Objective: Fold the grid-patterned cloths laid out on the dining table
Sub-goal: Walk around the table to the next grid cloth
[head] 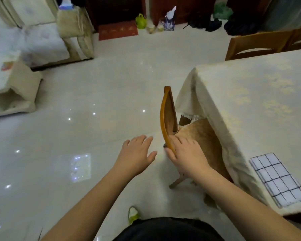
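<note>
The grid-patterned cloth (277, 179) lies on the counter (261, 108) near its front edge, by the corner closest to the person, and it already looks folded into a neat layered rectangle. Neither hand is on it. The right hand (186, 153) holds the curved top rail of the wooden chair (169, 122), thumb on one side and fingers on the other, so its grip is closed round the rail. The left hand (137, 153) hovers beside it over the floor (94, 101) with fingers spread, holding nothing.

The cloth sits close to the drop of the cream tablecloth (198, 94), and the chair is tucked just under that overhang. If the chair is dragged carelessly, I reckon it could catch the hanging lace edge, pull the tablecloth and slide the folded cloth off the counter.

Another chair (261, 44) stands at the far side. Across the tiled floor are a pale sofa (42, 35), a red mat (118, 32), and bags along the wall. A green slipper (133, 214) shows below, near the person's body.
</note>
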Available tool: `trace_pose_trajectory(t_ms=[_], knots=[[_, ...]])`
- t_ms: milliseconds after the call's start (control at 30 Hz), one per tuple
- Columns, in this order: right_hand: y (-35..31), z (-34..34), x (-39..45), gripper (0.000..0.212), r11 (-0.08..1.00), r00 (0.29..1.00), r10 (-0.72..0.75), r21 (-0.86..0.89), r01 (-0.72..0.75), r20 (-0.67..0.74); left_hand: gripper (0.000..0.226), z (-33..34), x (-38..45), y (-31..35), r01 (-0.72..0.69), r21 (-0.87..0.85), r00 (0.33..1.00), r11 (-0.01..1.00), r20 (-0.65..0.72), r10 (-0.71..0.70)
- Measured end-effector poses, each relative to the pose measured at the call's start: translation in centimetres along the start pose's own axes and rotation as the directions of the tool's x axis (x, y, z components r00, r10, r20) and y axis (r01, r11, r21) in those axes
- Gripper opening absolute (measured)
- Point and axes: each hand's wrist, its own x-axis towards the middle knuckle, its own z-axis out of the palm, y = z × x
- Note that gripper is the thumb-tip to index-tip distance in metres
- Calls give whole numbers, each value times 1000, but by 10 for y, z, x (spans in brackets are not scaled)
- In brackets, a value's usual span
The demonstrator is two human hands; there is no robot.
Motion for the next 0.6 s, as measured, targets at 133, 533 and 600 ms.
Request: trace_pose_trajectory(t_ms=[133, 533, 600], knots=[[-74, 4, 29, 57, 999, 999, -34, 39, 34, 19, 60, -18, -12, -79, 18, -10, 1000, 1000, 9, -18], [-154, 19, 111, 52, 997, 981, -60, -35, 67, 183, 60, -27, 21, -176, 45, -36, 995, 998, 93, -42], [-146, 19, 130, 53, 997, 980, -53, -42, 62, 192, 58, -26, 46, -177, 36, -37, 996, 999, 82, -33]])
